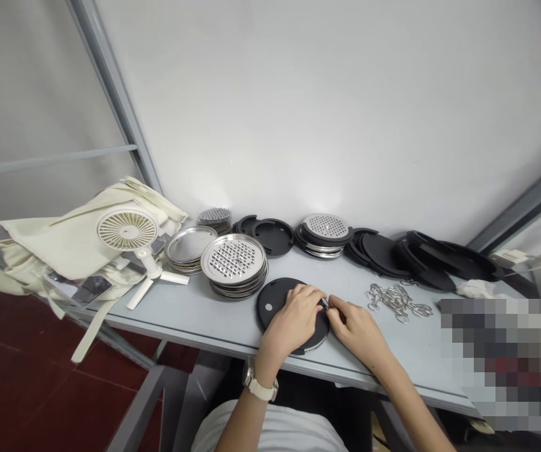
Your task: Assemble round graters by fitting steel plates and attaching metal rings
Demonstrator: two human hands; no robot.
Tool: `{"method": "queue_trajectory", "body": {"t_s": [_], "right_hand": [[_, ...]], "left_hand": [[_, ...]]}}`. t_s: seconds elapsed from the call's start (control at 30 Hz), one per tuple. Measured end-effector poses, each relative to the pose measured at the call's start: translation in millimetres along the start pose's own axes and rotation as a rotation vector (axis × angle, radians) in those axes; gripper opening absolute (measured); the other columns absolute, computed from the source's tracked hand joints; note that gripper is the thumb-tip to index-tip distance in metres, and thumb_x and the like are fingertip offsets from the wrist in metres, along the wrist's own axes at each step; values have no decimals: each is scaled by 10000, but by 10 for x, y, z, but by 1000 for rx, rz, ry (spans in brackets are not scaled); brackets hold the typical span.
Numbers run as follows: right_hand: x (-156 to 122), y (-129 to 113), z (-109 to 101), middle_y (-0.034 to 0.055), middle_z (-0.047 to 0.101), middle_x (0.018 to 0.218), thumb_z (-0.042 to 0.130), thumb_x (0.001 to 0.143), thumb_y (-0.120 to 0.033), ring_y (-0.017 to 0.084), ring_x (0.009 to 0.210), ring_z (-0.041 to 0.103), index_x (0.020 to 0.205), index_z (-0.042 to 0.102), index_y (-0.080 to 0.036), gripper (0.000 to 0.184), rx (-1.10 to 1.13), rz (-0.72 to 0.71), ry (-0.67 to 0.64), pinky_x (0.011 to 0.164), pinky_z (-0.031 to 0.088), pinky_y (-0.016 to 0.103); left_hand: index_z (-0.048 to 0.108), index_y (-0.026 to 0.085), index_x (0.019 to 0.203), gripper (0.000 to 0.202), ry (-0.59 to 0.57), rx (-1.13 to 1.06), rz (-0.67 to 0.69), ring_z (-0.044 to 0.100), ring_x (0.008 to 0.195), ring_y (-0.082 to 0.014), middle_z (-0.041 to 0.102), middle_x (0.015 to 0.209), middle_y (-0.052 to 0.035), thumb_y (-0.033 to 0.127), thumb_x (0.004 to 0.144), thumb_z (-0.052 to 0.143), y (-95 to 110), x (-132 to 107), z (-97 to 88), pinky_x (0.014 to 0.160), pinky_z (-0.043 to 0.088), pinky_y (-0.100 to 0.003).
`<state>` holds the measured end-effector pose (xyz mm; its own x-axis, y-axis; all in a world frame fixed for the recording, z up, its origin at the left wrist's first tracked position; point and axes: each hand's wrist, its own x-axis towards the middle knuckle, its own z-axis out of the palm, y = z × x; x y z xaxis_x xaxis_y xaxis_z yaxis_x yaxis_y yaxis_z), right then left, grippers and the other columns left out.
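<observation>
A black round disc [274,295] with a pale round spot lies at the table's front edge; a thin metallic rim shows at its lower right. My left hand [299,314] rests across it, fingers bent over and gripping its right side. Beside that edge, my right hand [353,326] is closed in a pinch, thumb and forefinger at a small shiny metal piece [326,304] whose shape is mostly hidden. Loose metal wire clips [397,301] lie in a pile to the right. Perforated metal grater discs [235,258] are stacked on the left.
Plain metal discs [190,243] and another perforated stack [214,216] stand at the back left. Black round holders [273,237] line the wall, one stack topped by a grater plate [326,226]. A white fan [128,231] and cream bag [63,232] occupy the left end. The right foreground is pixelated.
</observation>
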<state>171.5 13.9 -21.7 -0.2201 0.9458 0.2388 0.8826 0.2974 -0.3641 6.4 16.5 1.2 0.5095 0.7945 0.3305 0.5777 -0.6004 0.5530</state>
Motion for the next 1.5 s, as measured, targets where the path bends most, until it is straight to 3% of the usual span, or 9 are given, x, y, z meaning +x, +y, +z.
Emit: {"method": "queue_trajectory", "body": {"t_s": [0.47,1.5], "right_hand": [[-18,-67,59,27,628,555,380,871,-208,182,533,575,757,589,-177,240,-397,-170,181,576,294,270],[-11,-63,72,8,607,503,400,878,-206,171,483,567,722,586,-176,245,-478,-234,265,612,314,284]], "left_hand": [[524,212,1143,290,-22,9,-6,458,1072,-186,560,1137,-35,103,919,378,13,5,-9,966,372,-343],[506,212,1134,291,-20,28,-27,444,1075,-183,551,1128,-34,89,918,355,41,-1,29,966,362,-341]]}}
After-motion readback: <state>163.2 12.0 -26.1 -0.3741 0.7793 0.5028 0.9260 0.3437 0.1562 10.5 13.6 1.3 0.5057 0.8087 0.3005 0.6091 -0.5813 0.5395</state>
